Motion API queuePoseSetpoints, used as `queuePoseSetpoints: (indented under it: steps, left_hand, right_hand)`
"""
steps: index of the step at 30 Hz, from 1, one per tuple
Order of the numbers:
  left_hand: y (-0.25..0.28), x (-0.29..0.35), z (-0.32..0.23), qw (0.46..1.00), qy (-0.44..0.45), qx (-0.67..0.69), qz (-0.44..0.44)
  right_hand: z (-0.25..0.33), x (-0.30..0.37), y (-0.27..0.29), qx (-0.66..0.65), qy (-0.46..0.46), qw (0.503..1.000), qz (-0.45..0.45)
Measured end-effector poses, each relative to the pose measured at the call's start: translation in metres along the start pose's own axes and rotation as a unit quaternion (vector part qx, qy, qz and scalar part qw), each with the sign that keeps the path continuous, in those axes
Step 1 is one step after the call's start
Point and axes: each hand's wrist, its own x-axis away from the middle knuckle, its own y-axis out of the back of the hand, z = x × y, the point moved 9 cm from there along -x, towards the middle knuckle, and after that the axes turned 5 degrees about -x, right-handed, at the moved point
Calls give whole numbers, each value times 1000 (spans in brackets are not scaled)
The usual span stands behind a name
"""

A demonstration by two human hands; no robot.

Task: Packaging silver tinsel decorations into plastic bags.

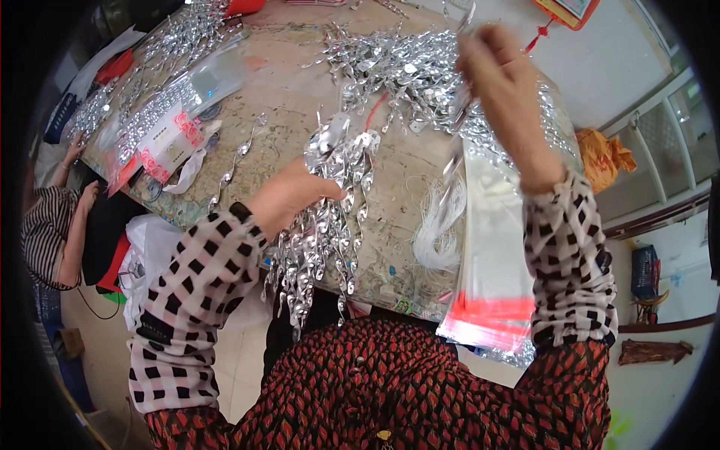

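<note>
My left hand (289,196) is closed around a bunch of shiny silver twisted foil spirals (307,255), which hang down past the table's near edge. Their flat tops stick up above my thumb. My right hand (501,86) is raised at the right, slightly smeared by motion, its fingers pinched on a single silver foil spiral (454,154) that dangles below it. Behind and beneath that hand spreads a big pile of loose silver spirals (409,64). A hank of white string (439,236) lies on the table between my hands, and one lone spiral (238,157) lies to the left.
Clear plastic bags with red ends (491,322) overlap the table's right front edge. At the left lie a pink-and-white box (171,146), filled clear bags and more spirals. Another person in a striped top (51,236) sits at the far left. An orange bag (604,161) stands beyond the right edge.
</note>
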Motion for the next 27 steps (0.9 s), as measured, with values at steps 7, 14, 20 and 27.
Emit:
queuePoseSetpoints:
  steps: [7,14,20,27]
  left_hand:
    - [-7,-5,-2,938,-13,-307,-158]
    - [-16,0,-5,892,-82,-390,-212]
    - [-13,19,-19,835,-158,-438,-291]
    - [21,-14,38,923,-59,-266,-271]
  right_hand:
    - [-168,146,-100,-145,-363,920,-34]
    - [-168,157,-124,56,-198,971,-121]
    - [-150,179,-130,-76,-226,958,-160]
    - [-147,180,-151,-194,-250,935,-161]
